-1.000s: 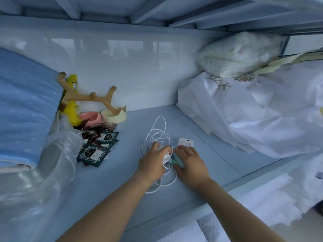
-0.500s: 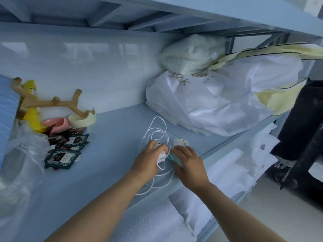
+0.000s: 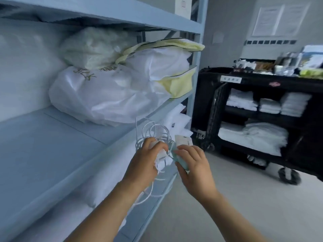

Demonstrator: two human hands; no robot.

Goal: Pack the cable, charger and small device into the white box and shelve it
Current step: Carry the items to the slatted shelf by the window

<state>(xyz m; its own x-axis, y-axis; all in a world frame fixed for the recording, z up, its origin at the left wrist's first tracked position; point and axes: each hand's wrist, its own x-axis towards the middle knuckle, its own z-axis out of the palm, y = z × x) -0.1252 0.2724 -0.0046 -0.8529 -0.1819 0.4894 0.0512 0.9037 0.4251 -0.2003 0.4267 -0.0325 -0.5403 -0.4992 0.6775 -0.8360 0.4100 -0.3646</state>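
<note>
The left hand (image 3: 146,161) is in front of the edge of the blue shelf (image 3: 52,145), not resting on it. Its fingers (image 3: 156,145) are curled around a small white block (image 3: 161,152) that looks like the charger, and they also grip the cable (image 3: 153,130). The cable is white and thin. Its loose loops stand above the hand, and more loops hang below the wrist, in the air, apart from the shelf.

The right hand (image 3: 195,168) is just beside the left one, almost touching it. Its fingers (image 3: 185,151) are bent and hold a flat teal device (image 3: 182,163) against the palm. A white piece with a label (image 3: 183,140) sticks up above these fingers. I cannot tell if the hand pinches this piece too or if it only rests among the cable loops.

On the shelf behind, to the right, lies a big white bag (image 3: 104,95) with soft filling, and more pale bundles are on top of it. Under the shelf, white linen (image 3: 178,123) is stacked on a lower level. Further right, on the grey floor (image 3: 227,215), stands a black cart (image 3: 218,79) with folded towels (image 3: 253,135) on its levels.
</note>
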